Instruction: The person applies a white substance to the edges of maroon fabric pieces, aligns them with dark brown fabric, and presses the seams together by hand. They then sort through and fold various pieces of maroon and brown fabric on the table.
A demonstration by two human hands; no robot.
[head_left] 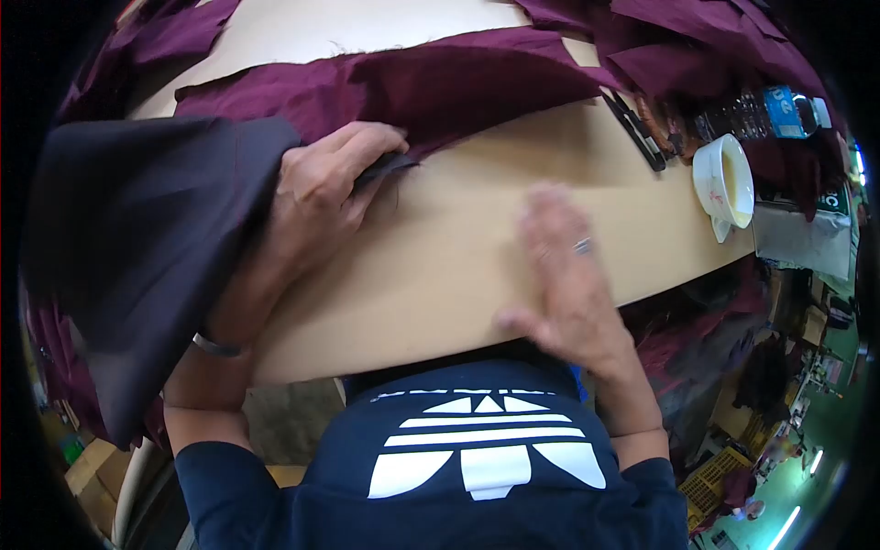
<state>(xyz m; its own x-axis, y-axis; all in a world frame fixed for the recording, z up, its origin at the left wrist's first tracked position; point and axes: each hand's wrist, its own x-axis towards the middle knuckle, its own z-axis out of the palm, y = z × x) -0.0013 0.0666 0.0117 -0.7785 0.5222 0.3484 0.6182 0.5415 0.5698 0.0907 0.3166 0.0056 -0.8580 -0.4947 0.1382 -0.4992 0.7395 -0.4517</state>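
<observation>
My left hand [325, 188] pinches a corner of dark brown-black fabric [156, 220], which drapes over my wrist and forearm at the left. Just beyond that hand, a long maroon cloth piece [440, 78] with frayed edges lies on the pale tabletop [440, 247]. My right hand [559, 266] is over the board on the near side, its fingers stretched out and thumb apart, with nothing in it. Motion blurs its fingertips. A ring shows on one finger.
A black-handled tool [634, 133], a plastic bottle [779, 112] and a white cup [724, 183] stand or lie at the right. More maroon cloth [687, 46] is heaped at the back right. The table's near edge runs close to my shirt [477, 449].
</observation>
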